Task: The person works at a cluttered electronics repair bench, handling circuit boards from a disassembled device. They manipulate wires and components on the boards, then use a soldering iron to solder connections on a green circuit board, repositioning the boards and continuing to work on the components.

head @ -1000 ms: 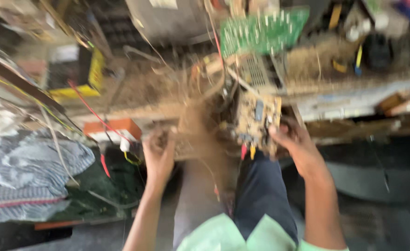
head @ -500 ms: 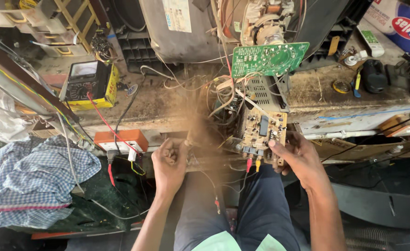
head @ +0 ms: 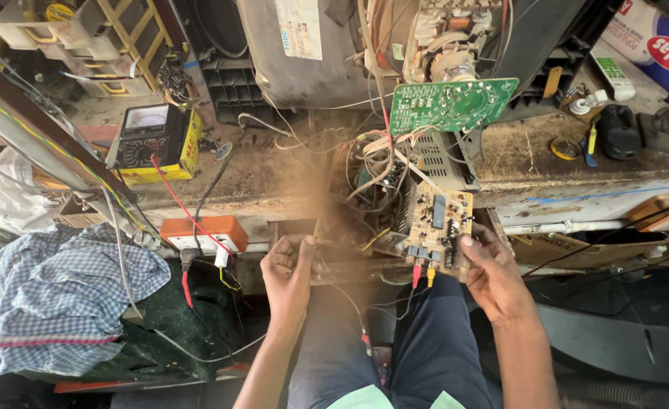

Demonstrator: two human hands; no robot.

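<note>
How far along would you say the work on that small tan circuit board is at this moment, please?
Done: the tan circuit board is pulled out from the opened set's wiring, with red and yellow clips on its lower edge. In hand: the right hand holds the board, while the left hand pinches a thin wire or probe near it. Left: the yellow multimeter sits untouched, and the green board hangs loose.

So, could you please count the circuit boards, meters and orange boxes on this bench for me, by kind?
Circuit boards: 2, the green circuit board and the tan circuit board in the right hand
Yellow meter: 1
Orange box: 1
Total: 4
</note>
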